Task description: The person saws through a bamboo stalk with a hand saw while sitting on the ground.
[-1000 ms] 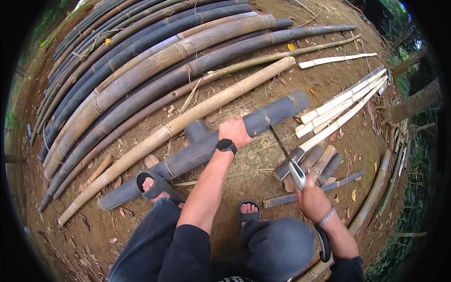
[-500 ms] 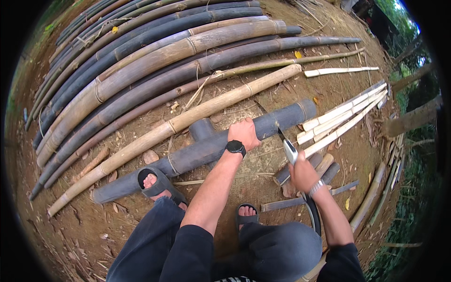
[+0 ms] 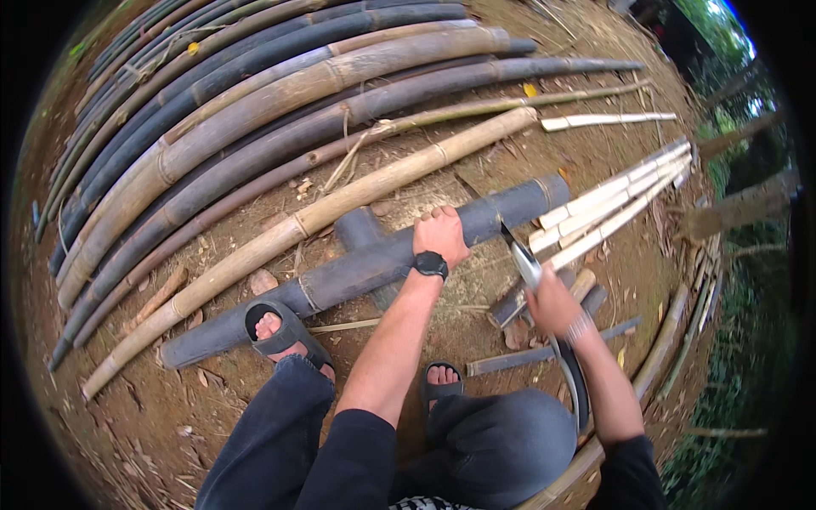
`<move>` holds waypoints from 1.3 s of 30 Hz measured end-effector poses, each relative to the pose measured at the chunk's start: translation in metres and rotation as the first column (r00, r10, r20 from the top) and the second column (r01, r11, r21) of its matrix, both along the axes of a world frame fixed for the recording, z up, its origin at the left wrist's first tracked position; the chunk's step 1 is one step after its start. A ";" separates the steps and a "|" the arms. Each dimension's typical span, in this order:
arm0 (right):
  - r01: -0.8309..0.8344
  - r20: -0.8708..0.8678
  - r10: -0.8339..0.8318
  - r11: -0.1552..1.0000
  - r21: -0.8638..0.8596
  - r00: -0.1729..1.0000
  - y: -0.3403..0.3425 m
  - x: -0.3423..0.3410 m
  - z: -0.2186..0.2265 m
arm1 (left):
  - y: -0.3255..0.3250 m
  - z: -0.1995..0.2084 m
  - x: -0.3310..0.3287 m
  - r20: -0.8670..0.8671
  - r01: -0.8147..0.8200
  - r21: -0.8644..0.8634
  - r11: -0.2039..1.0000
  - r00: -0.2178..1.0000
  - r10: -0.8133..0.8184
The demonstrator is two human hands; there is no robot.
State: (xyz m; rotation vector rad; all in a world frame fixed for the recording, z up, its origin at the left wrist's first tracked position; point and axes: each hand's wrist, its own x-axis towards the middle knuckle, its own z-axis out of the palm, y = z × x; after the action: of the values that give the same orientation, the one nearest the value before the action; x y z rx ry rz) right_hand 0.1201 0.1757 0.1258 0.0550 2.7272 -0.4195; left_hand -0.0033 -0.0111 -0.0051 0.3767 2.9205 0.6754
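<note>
A thick dark bamboo pole [image 3: 365, 274] lies slanting from lower left to upper right, resting across a short dark bamboo piece [image 3: 359, 228]. My left hand [image 3: 441, 236], wearing a black watch, is closed over the top of the pole. In my right hand [image 3: 557, 306] is the handle of a handsaw [image 3: 529, 270], with pale and black parts. Its dark blade crosses the pole near the right end, and the tip shows beyond the far side. My sandalled left foot [image 3: 285, 331] presses on the pole's lower left part.
A pale bamboo pole [image 3: 255, 251] lies just beyond. Several long poles [image 3: 246, 127] fill the far left. Split pale strips [image 3: 616, 197] lie at the right, with short cut pieces [image 3: 586, 285] and a dark strip [image 3: 552, 350] nearer me. Trees stand at the right edge.
The view has shifted slightly. My right hand has moved a little relative to the pole and is blurred, with the saw still across it. My left hand and left foot keep their places.
</note>
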 end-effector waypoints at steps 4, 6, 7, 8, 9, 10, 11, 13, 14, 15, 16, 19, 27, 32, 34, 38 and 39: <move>0.023 0.035 -0.026 0.996 0.083 0.999 -0.019 0.020 0.018 | -0.018 0.007 -0.005 0.081 0.020 -0.003 1.000 0.996 -0.019; -0.071 -0.070 0.071 0.997 0.012 0.995 0.008 0.065 0.040 | -0.016 0.005 -0.004 0.046 0.008 -0.041 0.999 0.999 -0.006; -0.064 -0.057 0.065 0.998 0.024 0.996 0.011 0.042 0.021 | -0.011 0.006 -0.004 0.023 0.006 -0.056 0.998 1.000 -0.005; -0.010 -0.035 0.012 0.998 0.054 0.999 0.012 0.014 -0.006 | -0.001 0.004 -0.001 0.041 0.012 -0.031 0.999 0.999 -0.011; 0.038 -0.003 -0.038 0.996 0.077 0.999 0.017 0.009 -0.022 | 0.001 0.011 0.002 0.077 0.073 -0.027 0.997 0.995 -0.070; 0.047 0.040 -0.052 0.993 0.109 0.998 0.014 0.017 -0.010 | 0.000 0.013 0.003 0.109 0.084 -0.008 0.996 0.991 -0.083; 0.027 0.067 -0.036 0.992 0.126 0.997 0.005 0.015 0.009 | -0.007 0.015 -0.005 0.126 0.065 -0.003 0.998 0.990 -0.064; -0.033 0.167 0.009 0.989 0.146 0.986 -0.016 0.027 0.042 | -0.018 0.011 -0.003 0.072 0.016 -0.045 0.999 0.997 -0.013; 0.002 0.165 -0.014 0.997 0.072 0.986 -0.004 0.044 0.056 | -0.022 0.011 -0.006 0.041 -0.005 -0.061 0.998 0.999 0.007; -0.030 0.109 0.022 0.997 0.073 0.994 0.003 0.037 0.048 | -0.014 0.013 -0.008 0.058 -0.014 -0.057 0.998 0.998 0.018; -0.062 0.054 0.058 0.995 0.075 0.997 0.011 0.018 0.022 | -0.007 0.016 -0.010 0.074 -0.025 -0.055 0.998 0.997 0.029; 0.174 0.176 -0.186 0.982 0.079 0.967 0.016 -0.012 -0.020 | 0.011 0.023 -0.002 0.130 0.064 0.003 0.998 0.989 -0.064; 0.147 0.172 -0.154 0.988 0.052 0.973 0.013 -0.010 -0.016 | 0.008 0.015 0.000 0.078 0.070 -0.009 0.997 0.994 -0.070; 0.017 0.088 -0.021 0.999 0.051 0.996 -0.017 -0.023 -0.004 | -0.008 0.010 -0.005 0.063 0.008 -0.064 0.998 0.998 -0.004; 0.035 0.040 -0.037 0.998 0.048 0.999 0.006 -0.019 -0.022 | 0.001 0.015 -0.011 0.044 0.010 -0.052 0.999 0.999 -0.008; 0.080 0.069 -0.081 0.997 0.016 0.994 -0.004 0.013 0.003 | -0.016 0.015 -0.010 0.081 0.024 -0.045 0.999 0.996 -0.020; 0.063 0.065 -0.063 0.998 -0.004 0.996 -0.007 0.040 0.031 | -0.021 0.014 -0.010 0.091 0.000 -0.051 0.999 0.996 0.005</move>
State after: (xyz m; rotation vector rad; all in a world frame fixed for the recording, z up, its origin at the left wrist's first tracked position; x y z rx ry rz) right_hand 0.1601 0.1684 0.1564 0.1507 2.6654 -0.4357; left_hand -0.0133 -0.0325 0.0093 0.3282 2.8463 0.6011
